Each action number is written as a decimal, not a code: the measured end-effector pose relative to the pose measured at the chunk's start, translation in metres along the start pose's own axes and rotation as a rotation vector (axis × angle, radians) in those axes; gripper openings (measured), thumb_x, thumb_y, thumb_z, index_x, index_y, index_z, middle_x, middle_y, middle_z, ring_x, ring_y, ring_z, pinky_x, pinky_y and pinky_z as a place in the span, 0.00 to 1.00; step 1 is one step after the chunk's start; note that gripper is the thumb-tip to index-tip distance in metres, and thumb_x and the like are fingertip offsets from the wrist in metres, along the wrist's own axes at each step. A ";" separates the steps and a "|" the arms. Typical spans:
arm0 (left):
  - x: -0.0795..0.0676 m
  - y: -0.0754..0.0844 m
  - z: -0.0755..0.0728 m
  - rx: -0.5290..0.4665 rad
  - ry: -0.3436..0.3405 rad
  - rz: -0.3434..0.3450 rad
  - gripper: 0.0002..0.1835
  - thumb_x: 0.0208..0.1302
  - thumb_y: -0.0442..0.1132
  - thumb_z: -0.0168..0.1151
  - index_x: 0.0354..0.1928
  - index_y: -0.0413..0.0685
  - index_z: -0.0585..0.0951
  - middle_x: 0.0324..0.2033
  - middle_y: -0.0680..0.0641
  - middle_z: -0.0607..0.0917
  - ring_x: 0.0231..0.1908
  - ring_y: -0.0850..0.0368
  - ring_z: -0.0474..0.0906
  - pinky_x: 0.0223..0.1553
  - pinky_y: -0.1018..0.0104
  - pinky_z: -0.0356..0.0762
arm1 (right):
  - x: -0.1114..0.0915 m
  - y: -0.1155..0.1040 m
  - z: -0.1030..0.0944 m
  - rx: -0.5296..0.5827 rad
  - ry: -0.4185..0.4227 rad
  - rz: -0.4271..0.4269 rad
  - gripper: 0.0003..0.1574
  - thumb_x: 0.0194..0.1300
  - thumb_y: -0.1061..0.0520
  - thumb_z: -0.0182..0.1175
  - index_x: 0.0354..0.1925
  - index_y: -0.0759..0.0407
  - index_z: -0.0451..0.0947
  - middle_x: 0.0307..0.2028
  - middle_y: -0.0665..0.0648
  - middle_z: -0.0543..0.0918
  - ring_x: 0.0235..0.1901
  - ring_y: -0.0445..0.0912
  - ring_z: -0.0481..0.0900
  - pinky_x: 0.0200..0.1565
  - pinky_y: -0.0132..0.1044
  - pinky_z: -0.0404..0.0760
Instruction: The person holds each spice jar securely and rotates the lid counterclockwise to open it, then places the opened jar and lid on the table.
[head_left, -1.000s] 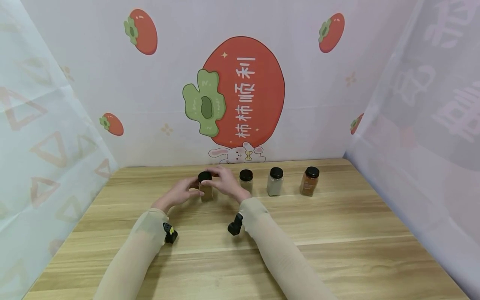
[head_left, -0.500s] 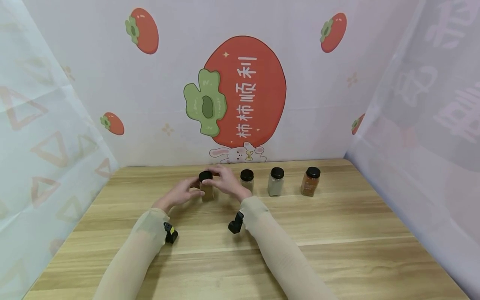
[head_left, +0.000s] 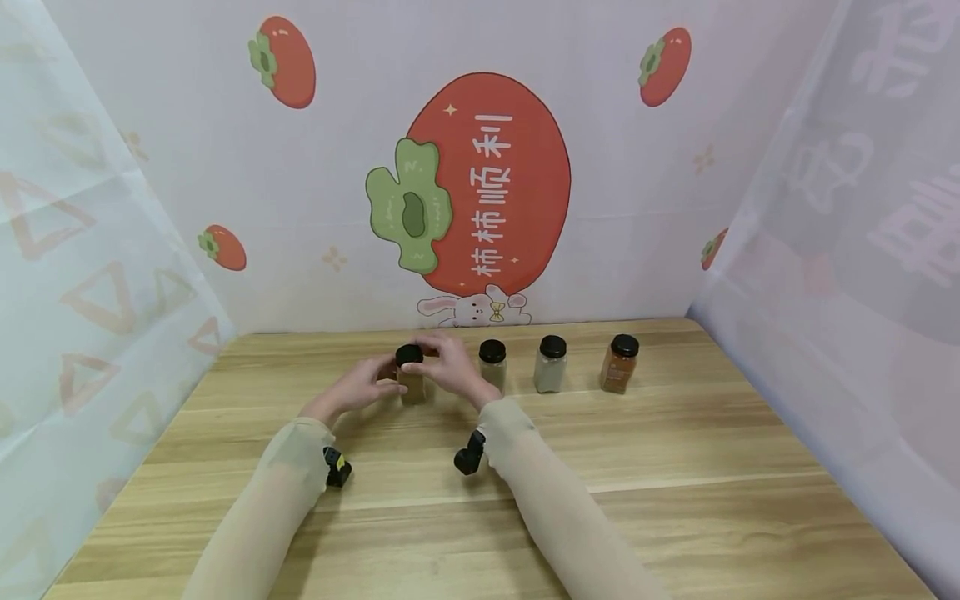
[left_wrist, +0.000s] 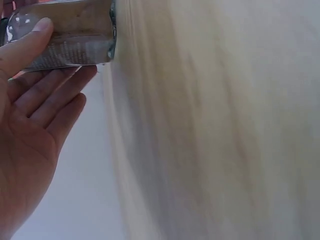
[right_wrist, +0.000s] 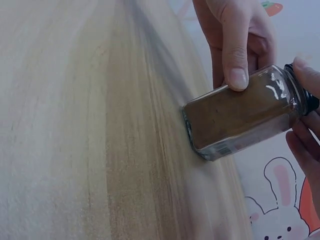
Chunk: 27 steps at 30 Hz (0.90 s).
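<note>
The jar (head_left: 413, 388) is held upright to the left of three other jars (head_left: 551, 377); whether its base touches the bench (head_left: 525, 500) cannot be told. Its body is pinched by the fingers (left_wrist: 60, 97) of the left hand (head_left: 360, 385), its lid (head_left: 408, 356) by those of the right hand (head_left: 448, 367). Apparently glass, it is judged stiff, slick, breakable and fairly light; it is best gripped by opposite flat sides.
</note>
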<state>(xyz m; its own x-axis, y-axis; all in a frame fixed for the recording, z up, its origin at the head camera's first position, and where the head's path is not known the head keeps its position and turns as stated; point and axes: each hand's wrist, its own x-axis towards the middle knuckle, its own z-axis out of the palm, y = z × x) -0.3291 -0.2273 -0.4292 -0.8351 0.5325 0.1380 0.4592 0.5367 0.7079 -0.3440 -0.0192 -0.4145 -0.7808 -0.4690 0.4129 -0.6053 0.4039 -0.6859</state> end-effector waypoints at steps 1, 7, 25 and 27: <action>0.000 0.000 0.000 -0.005 0.001 0.000 0.25 0.62 0.39 0.64 0.60 0.42 0.72 0.47 0.43 0.81 0.52 0.45 0.77 0.55 0.45 0.73 | 0.000 0.000 0.000 0.008 0.001 0.007 0.26 0.56 0.48 0.68 0.51 0.57 0.80 0.48 0.55 0.79 0.48 0.45 0.79 0.52 0.36 0.79; 0.001 0.002 0.001 -0.048 0.028 -0.016 0.24 0.59 0.38 0.66 0.57 0.41 0.74 0.49 0.40 0.82 0.53 0.43 0.78 0.56 0.44 0.71 | -0.002 -0.002 0.002 0.038 0.008 0.045 0.28 0.56 0.48 0.69 0.52 0.57 0.79 0.49 0.55 0.79 0.49 0.45 0.79 0.53 0.41 0.79; 0.001 0.008 0.002 -0.113 0.064 -0.047 0.29 0.60 0.39 0.66 0.62 0.40 0.71 0.58 0.37 0.77 0.59 0.41 0.72 0.61 0.45 0.66 | -0.002 -0.002 0.001 0.035 0.006 0.047 0.28 0.56 0.47 0.69 0.52 0.56 0.79 0.50 0.55 0.80 0.49 0.46 0.79 0.53 0.38 0.78; 0.002 0.003 0.002 -0.120 0.056 -0.046 0.29 0.60 0.39 0.66 0.63 0.40 0.71 0.58 0.38 0.77 0.59 0.41 0.72 0.62 0.43 0.65 | -0.002 -0.002 0.001 0.016 -0.001 0.038 0.28 0.56 0.46 0.68 0.53 0.56 0.79 0.50 0.55 0.79 0.50 0.46 0.79 0.53 0.37 0.78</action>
<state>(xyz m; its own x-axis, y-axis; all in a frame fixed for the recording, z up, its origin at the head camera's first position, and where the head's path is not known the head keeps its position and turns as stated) -0.3289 -0.2233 -0.4287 -0.8715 0.4701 0.1396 0.3835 0.4759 0.7915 -0.3411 -0.0198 -0.4146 -0.8029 -0.4545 0.3858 -0.5728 0.4085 -0.7107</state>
